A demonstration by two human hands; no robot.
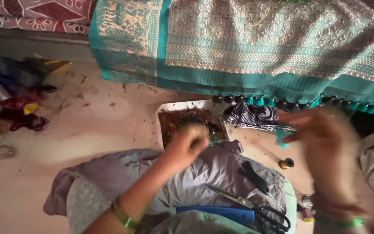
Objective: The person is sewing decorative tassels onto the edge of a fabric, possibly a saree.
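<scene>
A teal and grey patterned cloth with a tasselled teal border (pixel 256 47) is draped above both hands. A shallow white tray of brown scraps (pixel 166 113) lies just beyond the left hand (pixel 188 143), whose fingers are curled shut; their contents cannot be told. Black-handled steel scissors (pixel 247 203) rest on the lap below. The right hand (pixel 325 143) is blurred, its fingers loosely spread near a teal tassel (pixel 282 139).

Both forearms are bare, with no sleeves in sight. The left hand (pixel 186 143) has a thin green and gold bangle at its wrist. The right hand (pixel 325 143), heavily blurred, has green bangles and a reddish one at its wrist.
</scene>
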